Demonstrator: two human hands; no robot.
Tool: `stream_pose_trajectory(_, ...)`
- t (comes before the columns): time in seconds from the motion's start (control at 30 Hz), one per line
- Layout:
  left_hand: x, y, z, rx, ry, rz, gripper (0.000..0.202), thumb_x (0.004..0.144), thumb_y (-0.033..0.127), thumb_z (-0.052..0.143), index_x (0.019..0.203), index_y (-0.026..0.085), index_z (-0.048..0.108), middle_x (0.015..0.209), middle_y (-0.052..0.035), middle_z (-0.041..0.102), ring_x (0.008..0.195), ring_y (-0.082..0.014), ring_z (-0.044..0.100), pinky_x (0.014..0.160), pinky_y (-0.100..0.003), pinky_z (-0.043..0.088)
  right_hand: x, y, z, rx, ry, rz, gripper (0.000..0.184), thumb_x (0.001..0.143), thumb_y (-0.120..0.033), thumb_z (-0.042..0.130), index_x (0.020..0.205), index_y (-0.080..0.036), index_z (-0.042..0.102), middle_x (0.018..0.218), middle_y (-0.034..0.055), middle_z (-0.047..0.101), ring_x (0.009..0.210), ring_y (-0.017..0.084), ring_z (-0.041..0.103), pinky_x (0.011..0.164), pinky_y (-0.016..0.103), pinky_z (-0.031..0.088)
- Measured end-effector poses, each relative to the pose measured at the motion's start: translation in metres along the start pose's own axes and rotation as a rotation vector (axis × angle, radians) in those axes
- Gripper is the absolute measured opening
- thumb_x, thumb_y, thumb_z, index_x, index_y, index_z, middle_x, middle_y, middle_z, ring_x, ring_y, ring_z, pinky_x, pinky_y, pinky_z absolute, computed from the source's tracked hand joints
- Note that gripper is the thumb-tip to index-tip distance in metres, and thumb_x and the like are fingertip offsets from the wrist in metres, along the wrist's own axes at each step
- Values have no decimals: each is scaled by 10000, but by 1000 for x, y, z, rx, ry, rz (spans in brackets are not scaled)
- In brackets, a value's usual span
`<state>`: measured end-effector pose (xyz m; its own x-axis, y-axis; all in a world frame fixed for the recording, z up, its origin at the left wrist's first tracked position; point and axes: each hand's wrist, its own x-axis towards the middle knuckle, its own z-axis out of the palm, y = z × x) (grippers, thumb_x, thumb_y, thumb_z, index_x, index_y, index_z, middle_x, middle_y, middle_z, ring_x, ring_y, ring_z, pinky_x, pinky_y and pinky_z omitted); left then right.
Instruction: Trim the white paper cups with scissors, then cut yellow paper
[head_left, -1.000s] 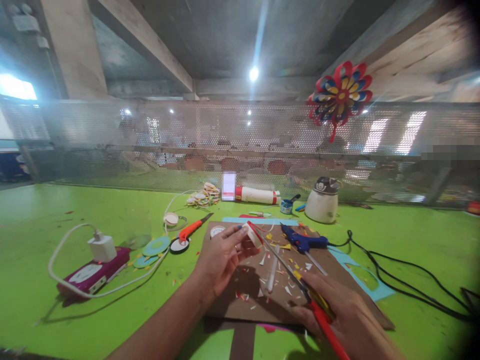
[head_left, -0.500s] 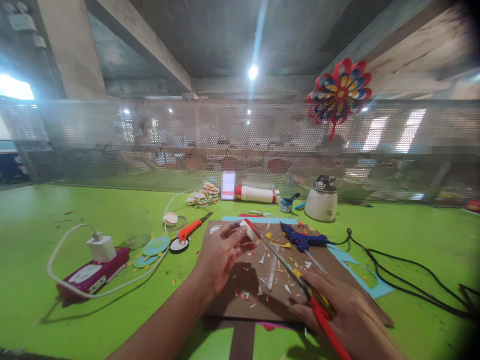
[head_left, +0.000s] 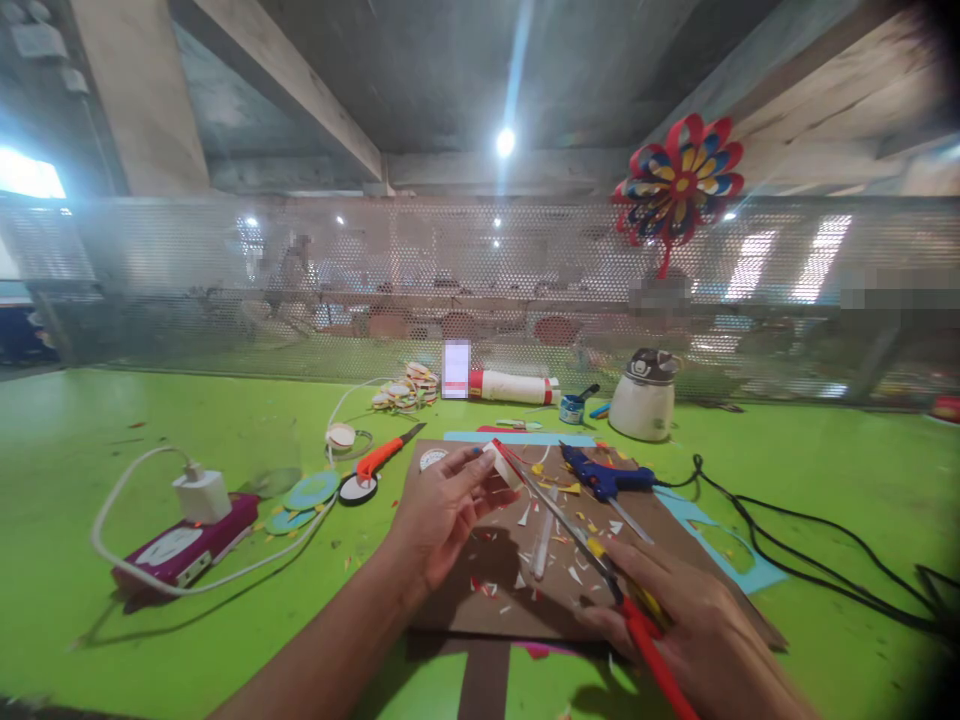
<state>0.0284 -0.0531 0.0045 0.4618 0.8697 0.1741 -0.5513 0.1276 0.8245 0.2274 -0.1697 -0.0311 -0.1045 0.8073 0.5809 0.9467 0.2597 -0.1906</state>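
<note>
My left hand (head_left: 442, 510) pinches a small white paper piece with a red edge (head_left: 501, 465) above a brown cardboard sheet (head_left: 495, 590). My right hand (head_left: 690, 625) grips red-handled scissors (head_left: 592, 560); their long blades reach up to the paper piece, and the tips touch its red edge. Small paper scraps (head_left: 555, 545) lie scattered on the cardboard under the blades. A white glue stick (head_left: 544, 530) lies on the cardboard between my hands.
A blue glue gun (head_left: 604, 480) with a black cord (head_left: 795, 545) lies right of the paper. An orange cutter (head_left: 382, 455), paper discs (head_left: 311, 492), a purple device with white charger (head_left: 187, 535), a white pot (head_left: 643, 400) and a tube (head_left: 514, 388) sit on the green table (head_left: 135, 640).
The paper piece in my left hand has turned slightly and shifted a little down-left against the scissor tips. My right hand with the scissors stays nearly where it was.
</note>
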Motion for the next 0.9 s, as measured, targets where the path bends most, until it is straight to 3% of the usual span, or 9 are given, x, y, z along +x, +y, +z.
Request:
stream_pose_trajectory(0.43,0,-1,-1,-8,-42,2,150,786,248,671,858,117,668,989,-121,681,822,-188,638,849,-422,516,0,0,-1,87,14,2,281,804,-398,633,1056,-277,656,913,-1,746,779,187,711,631,225,557)
stream_pose_trajectory(0.6,0,-2,-2,-11,-41,-3,139,795,236,663,859,114,662,971,-115,682,829,-188,633,850,-424,517,0,-2,-2,100,-10,8,231,819,-406,613,994,-268,672,878,1,747,735,179,708,605,225,552)
stream_pose_trajectory(0.77,0,-1,-1,-19,-37,-11,157,782,251,676,855,112,669,980,-122,683,839,-192,633,837,-407,518,0,-1,0,104,-17,-3,274,834,-381,597,1082,-274,643,898,2,748,749,175,711,623,223,554)
stream_pose_trajectory(0.9,0,1,-1,-18,-41,-6,141,775,255,683,829,125,671,941,-104,693,816,-191,640,822,-400,519,-1,2,1,45,23,-4,274,808,-403,617,1040,-266,667,873,8,753,729,185,715,589,226,559)
